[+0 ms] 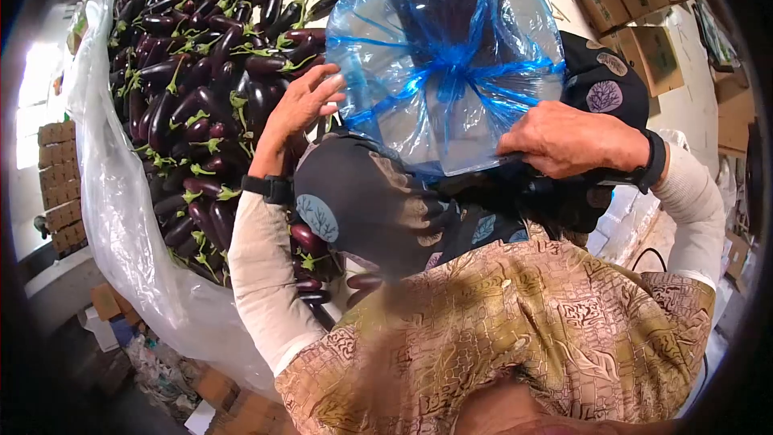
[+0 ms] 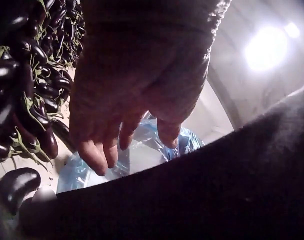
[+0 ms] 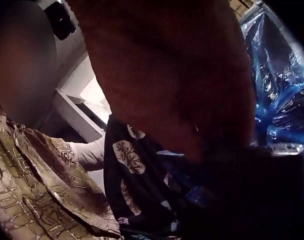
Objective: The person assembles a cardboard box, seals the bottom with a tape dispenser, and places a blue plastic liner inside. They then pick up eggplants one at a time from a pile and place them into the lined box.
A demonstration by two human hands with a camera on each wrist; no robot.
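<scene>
A blue see-through plastic bag [image 1: 447, 56], tied with a blue knot and filled with dark eggplants, rests on a dark cloth with round leaf patches [image 1: 362, 201]. My left hand [image 1: 304, 103] is open with spread fingers at the bag's left edge; in the left wrist view its fingers [image 2: 99, 152] hang relaxed just over the blue bag [image 2: 142, 160]. My right hand [image 1: 564, 141] curls its fingers on the bag's lower right edge. The right wrist view shows that hand dark and close, with the blue bag [image 3: 279, 90] beside it.
A big heap of purple eggplants [image 1: 201, 97] lies on a white plastic sheet [image 1: 105, 193] at the left. Cardboard boxes [image 1: 636, 0] stand at the upper right, and more stacked boxes [image 1: 60, 185] at the far left. A patterned tan shirt [image 1: 515, 330] fills the foreground.
</scene>
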